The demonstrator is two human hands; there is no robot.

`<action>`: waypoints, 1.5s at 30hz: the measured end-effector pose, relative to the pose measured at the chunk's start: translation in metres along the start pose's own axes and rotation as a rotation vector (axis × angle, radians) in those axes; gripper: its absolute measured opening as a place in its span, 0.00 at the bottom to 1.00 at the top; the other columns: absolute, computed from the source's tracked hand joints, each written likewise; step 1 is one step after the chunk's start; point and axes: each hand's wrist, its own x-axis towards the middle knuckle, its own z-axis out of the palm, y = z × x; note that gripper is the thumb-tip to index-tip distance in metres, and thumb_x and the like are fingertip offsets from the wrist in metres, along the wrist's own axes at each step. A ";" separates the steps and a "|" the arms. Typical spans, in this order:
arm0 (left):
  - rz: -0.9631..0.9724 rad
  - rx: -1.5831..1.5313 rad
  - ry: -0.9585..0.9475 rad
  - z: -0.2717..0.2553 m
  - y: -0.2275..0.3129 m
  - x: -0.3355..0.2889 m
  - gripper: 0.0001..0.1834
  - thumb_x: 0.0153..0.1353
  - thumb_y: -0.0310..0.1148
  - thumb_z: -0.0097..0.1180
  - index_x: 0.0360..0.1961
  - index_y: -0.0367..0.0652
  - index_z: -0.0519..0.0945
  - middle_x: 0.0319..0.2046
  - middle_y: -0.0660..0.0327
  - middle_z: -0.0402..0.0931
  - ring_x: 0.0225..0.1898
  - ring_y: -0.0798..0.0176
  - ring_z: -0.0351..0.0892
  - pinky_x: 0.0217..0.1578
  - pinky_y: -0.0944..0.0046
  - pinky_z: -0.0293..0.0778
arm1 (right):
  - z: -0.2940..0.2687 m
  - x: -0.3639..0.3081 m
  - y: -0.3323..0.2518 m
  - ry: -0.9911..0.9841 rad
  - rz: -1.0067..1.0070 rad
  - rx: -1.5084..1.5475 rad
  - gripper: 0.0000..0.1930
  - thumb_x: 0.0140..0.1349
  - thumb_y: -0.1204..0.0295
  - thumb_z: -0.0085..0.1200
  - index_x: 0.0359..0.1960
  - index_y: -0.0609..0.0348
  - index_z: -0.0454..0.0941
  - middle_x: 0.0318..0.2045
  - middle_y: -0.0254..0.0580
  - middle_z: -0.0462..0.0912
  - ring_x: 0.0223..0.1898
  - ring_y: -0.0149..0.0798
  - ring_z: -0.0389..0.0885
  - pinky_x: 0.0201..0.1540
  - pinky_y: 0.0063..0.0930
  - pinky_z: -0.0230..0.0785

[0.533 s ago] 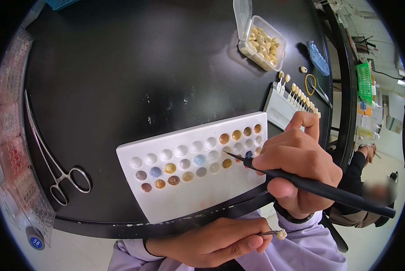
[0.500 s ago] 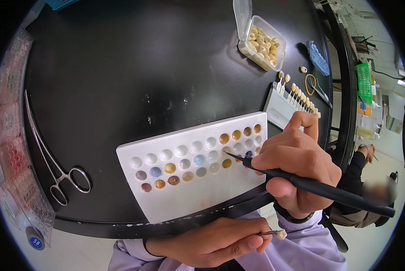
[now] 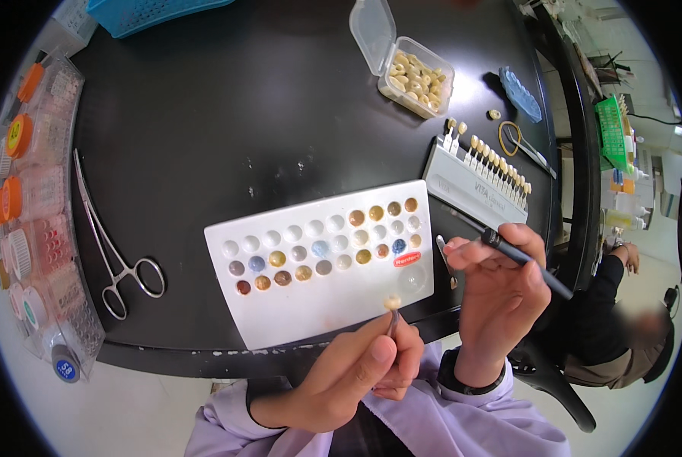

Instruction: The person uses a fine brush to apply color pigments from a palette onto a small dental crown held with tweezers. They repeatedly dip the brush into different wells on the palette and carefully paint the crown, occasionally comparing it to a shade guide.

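Note:
My left hand [image 3: 348,373] is closed on a thin metal holder [image 3: 393,326], probably tweezers, mostly hidden by the fingers. A small cream-coloured tooth crown [image 3: 391,302] sits at its tip, above the front of the white palette [image 3: 280,324]. Rows of wells in the palette contain brown, yellow, blue and grey pastes; others look white. To the right, my right hand [image 3: 501,301] pinches a dark-handled brush [image 3: 539,276]. The brush's thin front end points up and left toward the shade guide [image 3: 470,186], a grey holder with a row of tooth-shaped tabs.
Scissor-shaped locking forceps [image 3: 134,276] lie left of the palette, beside clear racks [image 3: 52,236] with orange-capped jars. Farther back stand an open clear box [image 3: 417,95] of teeth and a blue basket [image 3: 147,17]. A blue mould [image 3: 520,95] lies far right. Another person [image 3: 615,335] sits at right.
My right hand has drawn the brush back from the palette wells and turned palm upward. My left hand has raised the crown from below the table edge to over the palette's front.

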 end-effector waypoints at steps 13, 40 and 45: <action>-0.144 0.056 0.185 0.034 -0.032 0.034 0.21 0.66 0.50 0.29 0.33 0.41 0.60 0.17 0.68 0.50 0.17 0.74 0.47 0.17 0.73 0.50 | -0.047 -0.023 0.003 0.008 -0.188 0.135 0.10 0.59 0.71 0.49 0.35 0.65 0.66 0.22 0.47 0.75 0.31 0.46 0.81 0.43 0.47 0.71; -0.118 0.183 0.263 0.036 -0.040 0.044 0.20 0.67 0.48 0.28 0.40 0.39 0.60 0.24 0.62 0.61 0.20 0.70 0.61 0.22 0.72 0.61 | -0.053 -0.021 0.018 -0.074 -0.306 0.058 0.13 0.52 0.85 0.52 0.40 0.72 0.67 0.21 0.52 0.77 0.24 0.40 0.80 0.45 0.47 0.71; -0.150 0.161 0.237 0.037 -0.038 0.043 0.21 0.67 0.49 0.29 0.37 0.38 0.61 0.23 0.65 0.57 0.21 0.75 0.53 0.23 0.74 0.55 | -0.057 -0.018 0.015 -0.141 -0.303 0.102 0.14 0.52 0.86 0.50 0.42 0.71 0.67 0.17 0.49 0.77 0.23 0.41 0.80 0.46 0.47 0.70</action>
